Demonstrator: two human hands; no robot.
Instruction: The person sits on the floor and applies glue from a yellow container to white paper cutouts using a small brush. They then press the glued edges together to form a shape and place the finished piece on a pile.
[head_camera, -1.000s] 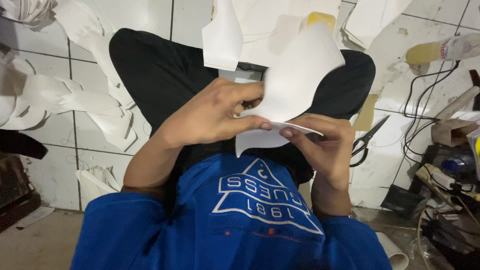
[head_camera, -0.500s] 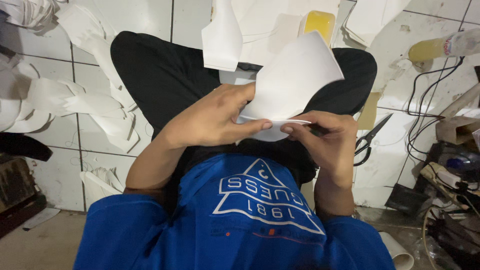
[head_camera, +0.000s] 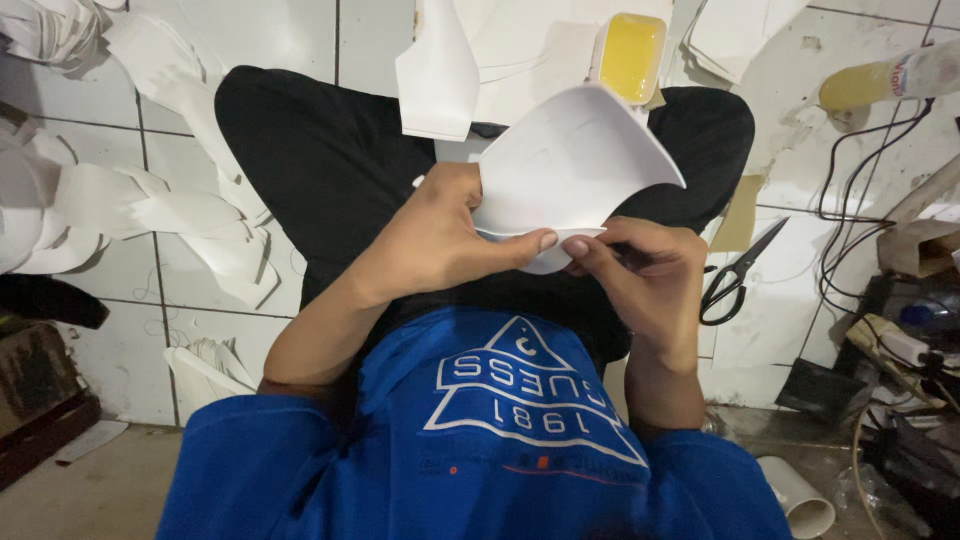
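Your left hand and right hand both pinched a curved white paper piece. Black scissors lay just beside your right hand.

A single camera sat on the person's head and looked steeply down along the blue printed shirt to the lap and black trousers. It stood close, so both bare hands, the left hand and the right hand, filled the middle. The white tiled floor lay beyond, the far edge at the top; no second view shared the scene.
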